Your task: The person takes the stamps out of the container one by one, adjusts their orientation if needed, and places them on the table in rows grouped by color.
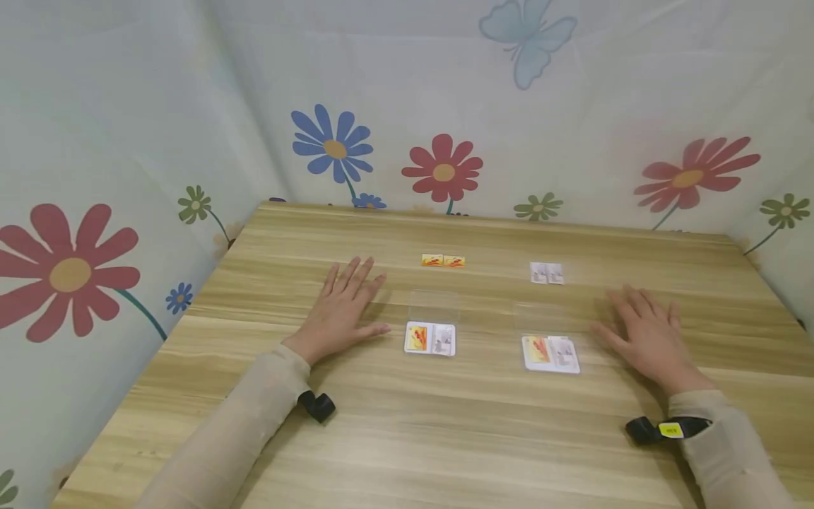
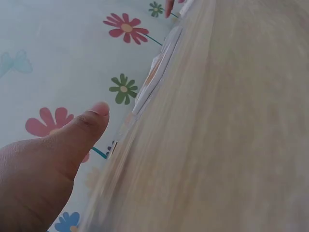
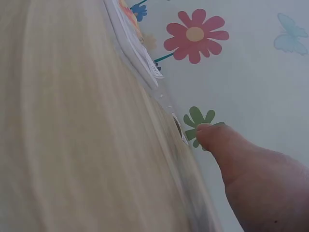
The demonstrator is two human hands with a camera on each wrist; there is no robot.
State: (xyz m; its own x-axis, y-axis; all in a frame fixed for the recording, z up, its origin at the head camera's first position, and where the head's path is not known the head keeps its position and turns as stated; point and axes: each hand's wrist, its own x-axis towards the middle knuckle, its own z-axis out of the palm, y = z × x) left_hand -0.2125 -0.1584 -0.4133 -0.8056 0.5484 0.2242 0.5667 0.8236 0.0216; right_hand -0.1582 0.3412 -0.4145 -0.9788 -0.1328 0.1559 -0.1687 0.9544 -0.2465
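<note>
My left hand (image 1: 337,311) rests on the wooden table with fingers spread, its thumb pointing at the left case. Two small shallow cases, the left (image 1: 430,354) and the right (image 1: 552,369), lie with clear lids folded back. Each contains an orange-yellow picture card beside a grey-and-white one; in the right case the grey card (image 1: 562,352) pokes past the top edge. To the right of that case is my right hand (image 1: 651,343), slightly blurred, palm down with fingers extended and holding nothing. Each wrist view shows a straight thumb, the left (image 2: 87,128) and the right (image 3: 231,150).
Farther back lie a pair of orange-yellow cards (image 1: 443,261) side by side and a pair of grey-and-white cards (image 1: 547,273). The wooden table (image 1: 432,438) ends at a flower-printed curtain (image 1: 381,63) behind and at both sides. Black camera straps circle both wrists.
</note>
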